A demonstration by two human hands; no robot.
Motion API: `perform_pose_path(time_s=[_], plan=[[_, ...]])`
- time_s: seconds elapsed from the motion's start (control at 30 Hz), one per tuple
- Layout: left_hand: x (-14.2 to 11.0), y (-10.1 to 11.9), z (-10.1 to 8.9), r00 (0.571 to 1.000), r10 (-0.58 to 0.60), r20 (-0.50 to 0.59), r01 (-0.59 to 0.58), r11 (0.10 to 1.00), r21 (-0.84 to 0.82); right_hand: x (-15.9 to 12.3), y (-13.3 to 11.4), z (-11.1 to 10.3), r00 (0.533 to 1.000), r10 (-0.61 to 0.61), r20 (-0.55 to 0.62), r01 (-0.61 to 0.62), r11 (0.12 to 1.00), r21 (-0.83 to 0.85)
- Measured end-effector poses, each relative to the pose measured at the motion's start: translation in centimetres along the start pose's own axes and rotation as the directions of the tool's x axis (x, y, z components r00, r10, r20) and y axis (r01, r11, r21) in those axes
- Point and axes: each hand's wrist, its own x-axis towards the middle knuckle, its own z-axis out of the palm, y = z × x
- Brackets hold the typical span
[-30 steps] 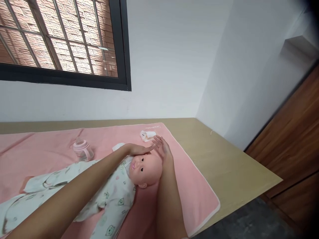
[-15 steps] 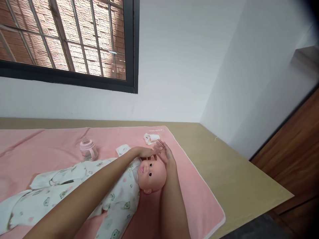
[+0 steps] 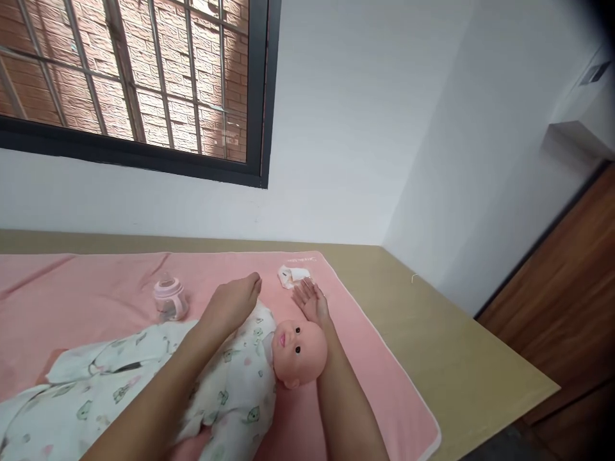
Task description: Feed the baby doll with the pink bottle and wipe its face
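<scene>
A baby doll [image 3: 298,346] in a white printed sleepsuit [image 3: 144,384] lies on its back on a pink blanket [image 3: 96,288], head to the right. My left hand [image 3: 234,302] hovers above the doll's chest with its fingers curled loosely and nothing visible in them. My right hand [image 3: 311,302] lies open and flat on the blanket just beyond the doll's head, its forearm running along the head's right side. A small folded white cloth [image 3: 293,276] sits right past my right fingertips.
A small pink baby bottle [image 3: 169,299] stands on the blanket left of my left hand. The blanket covers a tan tabletop [image 3: 432,333] against a white wall under a barred window [image 3: 134,77]. A wooden door [image 3: 567,282] is at the right.
My left hand lifted off the doll's forehead and drew back to the left over its chest. My right hand moved off the head and flattened on the blanket. A small white cloth near the doll's shoulder is now hidden.
</scene>
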Motion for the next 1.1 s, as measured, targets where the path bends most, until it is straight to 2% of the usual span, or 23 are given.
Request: perform_pose_path(time_s=[0.17, 0.47, 0.63, 0.83, 1.1], plan=[[-1.1, -1.3, -0.5, 0.999, -0.016, -0.038, 0.012, 0.993, -0.117, 0.5, 0.3, -0.2, 0.997, 0.041, 0.071, -0.034, 0.995, -0.098], [-1.3, -3.6, -0.7, 0.995, -0.060, -0.079, 0.031, 0.944, -0.329, 0.9, -0.1, -0.2, 0.995, 0.038, 0.088, -0.031, 0.996, -0.080], [-2.0, -3.5, -1.5, 0.996, -0.027, -0.088, -0.009, 0.924, -0.382, 0.6, -0.5, -0.1, 0.993, -0.002, 0.118, 0.008, 0.999, -0.048], [-2.5, -3.0, -1.8, 0.996, -0.001, -0.090, -0.034, 0.923, -0.384, 1.2, 0.2, -0.5, 0.992, 0.107, 0.068, -0.099, 0.988, -0.121], [-2.7, -2.5, -1.8, 0.999, 0.004, -0.052, -0.024, 0.921, -0.388, 1.4, 0.4, -0.4, 0.993, 0.088, 0.074, -0.078, 0.989, -0.129]])
